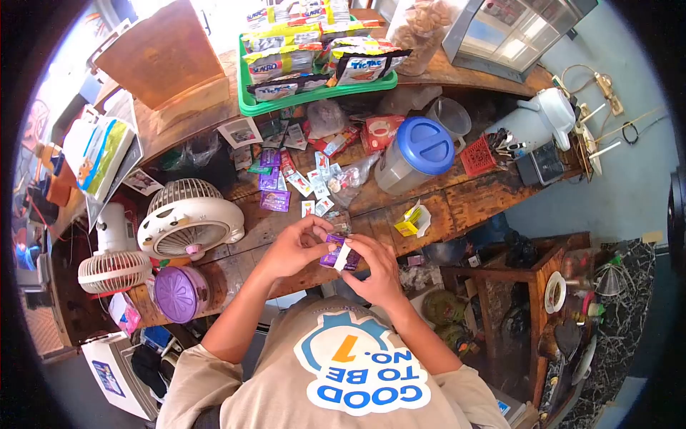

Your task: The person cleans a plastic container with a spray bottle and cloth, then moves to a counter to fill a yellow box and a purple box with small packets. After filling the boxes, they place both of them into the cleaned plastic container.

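Note:
In front of my chest I hold a small bundle of purple sachets (330,260) with a white strip across it. My left hand (296,247) pinches its left side between thumb and fingers. Around the right side, the fingers of my right hand (373,268) are closed, pressing near the white strip. Just beyond the hands, loose purple sachets (274,200) lie on the wooden table beside white-and-red sachets (319,184). A small open yellow box (411,221) stands to the right of my hands.
A green tray (249,106) of snack packets sits on the raised shelf. A blue-lidded pitcher (421,154), a red basket (477,156) and a thermos jug (537,118) stand at right. At left are a fan (187,223) and a purple-lidded tub (179,294).

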`<state>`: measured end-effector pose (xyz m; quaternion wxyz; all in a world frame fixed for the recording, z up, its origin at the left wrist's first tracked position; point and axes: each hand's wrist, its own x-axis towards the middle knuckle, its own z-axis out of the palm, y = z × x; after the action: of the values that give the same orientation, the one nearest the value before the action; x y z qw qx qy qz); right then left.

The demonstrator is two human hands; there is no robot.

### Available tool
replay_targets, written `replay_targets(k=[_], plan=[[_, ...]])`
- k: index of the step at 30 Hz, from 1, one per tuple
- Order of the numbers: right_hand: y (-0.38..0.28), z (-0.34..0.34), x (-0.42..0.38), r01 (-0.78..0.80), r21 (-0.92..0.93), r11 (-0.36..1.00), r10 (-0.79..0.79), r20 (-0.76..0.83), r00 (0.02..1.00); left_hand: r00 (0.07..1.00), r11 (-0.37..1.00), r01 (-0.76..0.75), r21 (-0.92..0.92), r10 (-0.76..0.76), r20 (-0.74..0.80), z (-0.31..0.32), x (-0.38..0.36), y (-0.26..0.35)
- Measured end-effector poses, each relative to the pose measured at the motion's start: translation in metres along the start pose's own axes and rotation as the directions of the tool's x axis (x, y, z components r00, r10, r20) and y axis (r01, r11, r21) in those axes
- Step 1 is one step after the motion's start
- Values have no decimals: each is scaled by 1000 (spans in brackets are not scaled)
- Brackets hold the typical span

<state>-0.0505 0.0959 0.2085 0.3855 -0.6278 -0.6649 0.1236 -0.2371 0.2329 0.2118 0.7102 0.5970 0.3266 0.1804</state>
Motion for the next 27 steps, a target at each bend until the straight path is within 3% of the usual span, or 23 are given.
replay_targets(k=[4,12,14,16,18,21,23,24,25,26,27], plan=[[-7,2,0,-48,7,999,48,-9,999,997,998,39,-52,-35,67,-5,4,2],[-11,7,4,49,-80,996,-48,19,999,994,944,-74,321,44,98,-9,3,9],[-12,7,5,79,-72,994,-77,33,997,994,943,-77,323,48,98,-7,5,1],[-12,5,6,-23,21,1000,22,43,999,994,943,-81,324,50,101,-5,5,1],[-10,4,4,-46,49,998,46,5,999,998,999,0,40,-2,63,-7,2,6],[-1,2,1,-51,67,996,53,-34,998,997,996,16,-90,-23,-74,-22,8,0],[2,1,-2,-82,62,995,84,-26,996,988,999,-22,-41,15,-152,-40,24,-36],[2,0,-3,-80,64,995,82,-22,996,931,938,-36,345,158,-330,-43,27,-40],[2,0,-3,-91,79,993,93,-25,995,835,737,34,675,350,-425,-47,31,-46],[2,0,-4,-102,94,990,105,-27,994,811,690,181,701,298,-503,-52,38,-61],[2,0,-6,-98,95,991,101,-26,995,809,690,183,700,299,-506,-55,42,-78]])
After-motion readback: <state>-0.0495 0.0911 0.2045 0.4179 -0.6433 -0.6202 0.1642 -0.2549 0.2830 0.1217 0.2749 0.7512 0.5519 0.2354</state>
